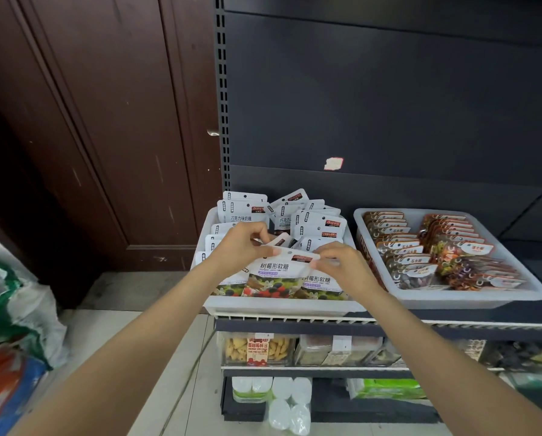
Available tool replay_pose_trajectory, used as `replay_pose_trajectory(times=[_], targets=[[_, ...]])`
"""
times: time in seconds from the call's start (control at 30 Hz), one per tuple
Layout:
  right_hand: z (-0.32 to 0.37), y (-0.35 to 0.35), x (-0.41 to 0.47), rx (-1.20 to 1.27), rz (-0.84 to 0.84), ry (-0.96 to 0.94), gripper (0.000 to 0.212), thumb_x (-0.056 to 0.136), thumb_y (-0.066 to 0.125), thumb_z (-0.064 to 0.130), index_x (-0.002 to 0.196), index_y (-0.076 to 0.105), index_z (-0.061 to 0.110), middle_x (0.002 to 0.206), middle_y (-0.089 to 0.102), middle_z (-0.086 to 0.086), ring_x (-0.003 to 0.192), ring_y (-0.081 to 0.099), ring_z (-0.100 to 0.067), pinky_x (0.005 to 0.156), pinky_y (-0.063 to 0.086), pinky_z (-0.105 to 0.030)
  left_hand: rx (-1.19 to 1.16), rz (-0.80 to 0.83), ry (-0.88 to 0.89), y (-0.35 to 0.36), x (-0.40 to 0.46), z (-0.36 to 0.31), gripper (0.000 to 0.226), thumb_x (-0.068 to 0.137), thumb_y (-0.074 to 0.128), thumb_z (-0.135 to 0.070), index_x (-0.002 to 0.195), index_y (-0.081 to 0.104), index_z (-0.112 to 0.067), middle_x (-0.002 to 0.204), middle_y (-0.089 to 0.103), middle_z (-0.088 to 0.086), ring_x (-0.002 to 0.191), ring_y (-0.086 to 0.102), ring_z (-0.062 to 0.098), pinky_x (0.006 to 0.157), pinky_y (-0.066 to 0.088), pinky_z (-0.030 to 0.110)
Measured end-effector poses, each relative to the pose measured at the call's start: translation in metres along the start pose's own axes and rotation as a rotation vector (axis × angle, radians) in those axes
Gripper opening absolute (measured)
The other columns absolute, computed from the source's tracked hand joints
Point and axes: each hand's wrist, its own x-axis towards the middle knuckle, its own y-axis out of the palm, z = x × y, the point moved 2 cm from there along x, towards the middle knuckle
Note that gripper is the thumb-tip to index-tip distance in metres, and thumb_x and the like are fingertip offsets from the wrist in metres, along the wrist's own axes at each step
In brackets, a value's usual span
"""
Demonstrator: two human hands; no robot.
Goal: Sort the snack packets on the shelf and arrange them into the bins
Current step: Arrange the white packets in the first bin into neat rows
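the orange-brown packets (pixel 442 247) already stand in tidy rows in the right bin (pixel 470 298), so that side looks finished. the left bin (pixel 282 305) is half sorted: its front row is neat, while the white packets behind (pixel 294 215) lean every way. the left hand (pixel 243 247) and right hand (pixel 342 262) each pinch a top corner of the raspberry gummy packet (pixel 274 273), held upright in the front row (fingers curled). the bins sit close together, with open room above them and only the bin's front rim (pixel 263 298) below.
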Motion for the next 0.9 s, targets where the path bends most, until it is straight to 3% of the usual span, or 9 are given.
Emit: replay_pose_trajectory(times=[0.1, 0.23, 0.33, 0.5, 0.63, 0.7, 0.8, 0.9], targets=[[0.006, -0.002, -0.001, -0.077, -0.087, -0.024, 0.018, 0.088, 0.065, 0.021, 0.086, 0.071, 0.004, 0.088, 0.066, 0.002, 0.084, 0.058, -0.018, 0.075, 0.046, -0.034, -0.062, 0.014, -0.008, -0.001, -0.004, -0.004, 0.025, 0.078, 0.075, -0.011, 0.062, 0.056, -0.015, 0.072, 0.067, -0.001, 0.071, 0.061, 0.007, 0.072, 0.049, 0.021], [0.003, -0.013, -0.005, -0.292, -0.193, 0.008, 0.019, 0.090, 0.062, 0.020, 0.097, 0.072, 0.005, 0.106, 0.065, -0.005, 0.098, 0.059, -0.024, 0.078, 0.047, -0.035, -0.050, -0.033, -0.043, -0.005, -0.008, -0.002, 0.026, 0.080, 0.074, -0.011, 0.064, 0.054, -0.014, 0.074, 0.068, 0.005, 0.073, 0.061, 0.014, 0.073, 0.048, 0.026], [-0.006, -0.027, -0.016, -0.387, -0.275, 0.095, 0.019, 0.090, 0.062, 0.018, 0.102, 0.072, 0.007, 0.109, 0.064, -0.008, 0.097, 0.060, -0.026, 0.075, 0.046, -0.032, -0.015, -0.116, -0.057, -0.010, -0.008, 0.000, 0.026, 0.084, 0.070, -0.015, 0.068, 0.050, -0.014, 0.076, 0.065, 0.003, 0.057, 0.051, 0.003, 0.056, 0.039, 0.021], [-0.006, -0.025, -0.029, -0.465, -0.144, 0.145, 0.017, 0.094, 0.056, 0.020, 0.104, 0.069, 0.018, 0.098, 0.069, -0.008, 0.091, 0.063, -0.028, 0.066, 0.044, -0.030, 0.041, -0.141, 0.018, -0.014, -0.009, -0.014, 0.010, 0.091, 0.062, -0.016, 0.089, 0.052, -0.014, 0.079, 0.070, 0.007, 0.039, 0.039, 0.001, 0.040, 0.028, 0.013], [0.004, -0.021, -0.021, -0.610, -0.003, 0.215, 0.015, 0.096, 0.050, 0.014, 0.098, 0.065, 0.015, 0.089, 0.062, -0.008, 0.093, 0.061, -0.029, 0.062, 0.039, -0.029, 0.138, -0.156, 0.064, -0.014, -0.005, -0.026, 0.008, 0.092, 0.061, -0.018, 0.089, 0.053, -0.019, 0.083, 0.070, 0.002, 0.054, 0.046, 0.000, 0.046, 0.031, 0.018], [0.006, -0.021, -0.016, -0.584, 0.038, 0.222, 0.016, 0.095, 0.053, 0.016, 0.105, 0.065, 0.018, 0.094, 0.059, -0.007, 0.102, 0.059, -0.028, 0.068, 0.043, -0.031, 0.139, -0.188, 0.070, -0.015, -0.006, -0.026, 0.007, 0.092, 0.061, -0.018, 0.089, 0.054, -0.019, 0.087, 0.071, 0.002, 0.063, 0.055, 0.001, 0.048, 0.034, 0.016], [0.005, -0.020, -0.009, -0.304, 0.048, 0.160, 0.049, 0.089, 0.064, 0.027, 0.135, 0.048, 0.023, 0.133, 0.046, -0.003, 0.128, 0.040, -0.020, 0.100, 0.040, -0.034, 0.116, -0.221, 0.080, -0.018, -0.009, -0.030, 0.005, 0.092, 0.060, -0.016, 0.091, 0.055, -0.014, 0.085, 0.072, 0.003, 0.053, 0.054, -0.004, 0.043, 0.031, 0.009], [0.015, -0.019, -0.004, -0.093, -0.017, 0.058, 0.066, 0.088, 0.065, 0.031, 0.145, 0.031, 0.029, 0.145, 0.033, 0.004, 0.136, 0.030, -0.015, 0.107, 0.033, -0.032, 0.104, -0.216, 0.132, -0.023, -0.009, -0.041, 0.006, 0.093, 0.059, -0.014, 0.092, 0.055, -0.010, 0.080, 0.070, 0.005, 0.047, 0.051, -0.010, 0.043, 0.032, 0.007]])
